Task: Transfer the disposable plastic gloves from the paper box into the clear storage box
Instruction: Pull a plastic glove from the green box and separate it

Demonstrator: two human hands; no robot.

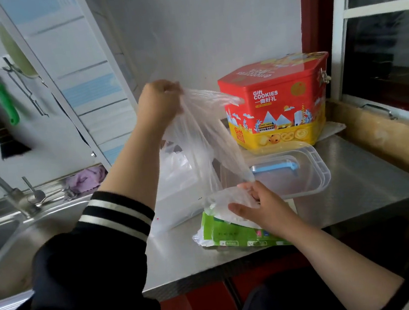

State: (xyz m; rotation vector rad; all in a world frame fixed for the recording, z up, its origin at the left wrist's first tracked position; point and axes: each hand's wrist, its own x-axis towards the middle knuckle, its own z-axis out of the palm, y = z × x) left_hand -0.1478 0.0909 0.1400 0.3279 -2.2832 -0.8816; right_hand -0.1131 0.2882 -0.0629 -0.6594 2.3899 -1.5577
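Gloves (203, 134) — pinched by both hands' grip

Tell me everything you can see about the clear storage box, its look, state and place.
The clear box is a shallow rectangular tub of see-through plastic with rounded corners and a stepped rim. It stands open and upright on the steel counter, in front of the red cookie tin. A blue part lies inside. The gloves hang over its left end, and the right hand is near its front edge.

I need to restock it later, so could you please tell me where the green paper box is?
The green paper box lies near the counter's front edge, under the right hand, just in front of the clear storage box.
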